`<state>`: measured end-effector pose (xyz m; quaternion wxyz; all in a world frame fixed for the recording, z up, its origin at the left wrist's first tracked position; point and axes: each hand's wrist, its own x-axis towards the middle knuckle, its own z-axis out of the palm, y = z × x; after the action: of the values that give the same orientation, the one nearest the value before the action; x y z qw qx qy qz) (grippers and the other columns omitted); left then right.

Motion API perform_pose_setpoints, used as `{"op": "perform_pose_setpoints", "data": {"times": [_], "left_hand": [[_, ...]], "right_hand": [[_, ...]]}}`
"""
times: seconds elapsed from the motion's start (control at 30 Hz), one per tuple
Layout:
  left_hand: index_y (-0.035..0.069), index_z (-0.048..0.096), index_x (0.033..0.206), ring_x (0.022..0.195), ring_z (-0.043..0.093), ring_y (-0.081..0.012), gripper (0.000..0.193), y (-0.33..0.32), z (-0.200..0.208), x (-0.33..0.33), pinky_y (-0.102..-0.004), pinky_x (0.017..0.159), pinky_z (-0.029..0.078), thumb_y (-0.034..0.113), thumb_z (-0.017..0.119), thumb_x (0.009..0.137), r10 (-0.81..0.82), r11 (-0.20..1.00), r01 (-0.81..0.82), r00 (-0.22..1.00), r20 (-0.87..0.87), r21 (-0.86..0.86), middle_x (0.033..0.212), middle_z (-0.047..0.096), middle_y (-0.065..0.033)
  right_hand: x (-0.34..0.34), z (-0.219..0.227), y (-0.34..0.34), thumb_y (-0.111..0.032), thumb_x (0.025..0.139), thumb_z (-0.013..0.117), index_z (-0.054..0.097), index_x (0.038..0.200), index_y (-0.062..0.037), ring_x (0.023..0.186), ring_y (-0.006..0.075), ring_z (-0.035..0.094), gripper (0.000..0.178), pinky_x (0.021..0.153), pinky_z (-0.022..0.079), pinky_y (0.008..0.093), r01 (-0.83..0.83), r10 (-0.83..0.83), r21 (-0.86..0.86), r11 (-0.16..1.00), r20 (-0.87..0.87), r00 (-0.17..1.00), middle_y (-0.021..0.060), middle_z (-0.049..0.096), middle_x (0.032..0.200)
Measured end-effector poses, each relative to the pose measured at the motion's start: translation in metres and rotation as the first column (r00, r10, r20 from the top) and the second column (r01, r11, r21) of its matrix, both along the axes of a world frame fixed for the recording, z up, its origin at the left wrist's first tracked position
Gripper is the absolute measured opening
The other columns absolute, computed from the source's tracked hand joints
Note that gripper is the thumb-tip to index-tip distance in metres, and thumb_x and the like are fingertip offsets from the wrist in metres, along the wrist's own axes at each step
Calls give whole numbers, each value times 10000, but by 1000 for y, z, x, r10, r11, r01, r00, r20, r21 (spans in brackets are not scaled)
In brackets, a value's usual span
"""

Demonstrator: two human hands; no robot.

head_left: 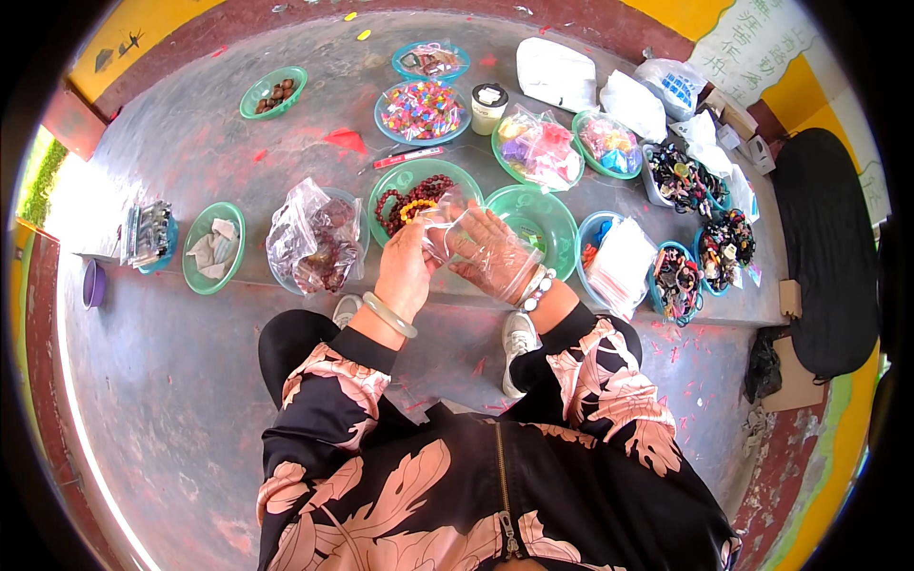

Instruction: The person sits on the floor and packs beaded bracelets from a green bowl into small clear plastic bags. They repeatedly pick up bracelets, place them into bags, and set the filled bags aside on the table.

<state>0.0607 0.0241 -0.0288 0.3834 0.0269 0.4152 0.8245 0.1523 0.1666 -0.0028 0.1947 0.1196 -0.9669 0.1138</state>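
A clear plastic bag [517, 259] is stretched between my hands. My left hand [407, 269] pinches its edge, and a pale bangle circles that wrist. The bag's film lies over my right hand [490, 249], whose fingers are stretched out; I cannot tell whether the whole hand is inside. Just beyond my left hand, a green bowl [441, 171] holds dark red bead strings [388, 206] and a yellow bead string [415, 208]. Another green bowl [562, 211] stands past my right hand, with a small packet in it.
Left of my hands are a basin of bagged beads [319, 243], a bowl with cloth [215, 249] and a basket of packets [149, 235]. Right are white packets [621, 266] and baskets of hair ties [678, 283]. Beyond stand colourful pieces [422, 110], a cup [488, 107] and a red-and-white cutter [407, 158].
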Motion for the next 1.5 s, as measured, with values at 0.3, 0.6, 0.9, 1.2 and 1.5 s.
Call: {"op": "perform_pose_setpoints", "data": {"times": [0.3,0.6,0.9,1.2,1.5], "left_hand": [[-39,515,1106,940,593,-259,370,-5,8,-9,-359,810,491,277,479,915,105,990,-106,994,21,88,1045,602,-189],[-45,424,1190,986,576,-296,392,-14,23,-24,-383,868,481,265,369,955,296,951,-301,952,83,61,1058,579,-219],[-16,426,1219,976,571,-247,405,-11,4,-16,-373,911,426,274,425,937,252,968,-250,966,62,-30,1075,572,-171],[35,546,1112,991,571,-246,385,-4,-3,-15,-343,861,433,196,650,778,-131,858,-285,684,-718,-428,1008,616,-128],[29,476,897,800,570,-337,280,-5,16,21,-422,696,460,81,641,678,-534,736,-355,219,-816,-577,829,582,-149]], "right_hand": [[-2,-18,5,-46,675,696,396,1342,-174,1272,386,348,742,1017,346,455,-78,62,-281,956,-65,996,177,360,1376],[9,5,4,-19,743,592,327,1381,-112,1285,300,364,697,1057,297,381,-68,203,-502,862,221,954,152,382,1380],[12,5,7,-247,900,544,534,1238,-111,1259,258,397,365,1015,319,341,159,161,-928,337,223,961,149,478,1305],[15,6,-2,-217,792,555,679,938,-101,1302,399,281,224,1027,257,541,75,-145,200,977,361,921,180,374,1377],[14,-2,-26,-204,810,511,579,1189,-150,1338,310,253,389,1107,125,484,-77,-181,401,913,566,804,98,397,1379]]}}
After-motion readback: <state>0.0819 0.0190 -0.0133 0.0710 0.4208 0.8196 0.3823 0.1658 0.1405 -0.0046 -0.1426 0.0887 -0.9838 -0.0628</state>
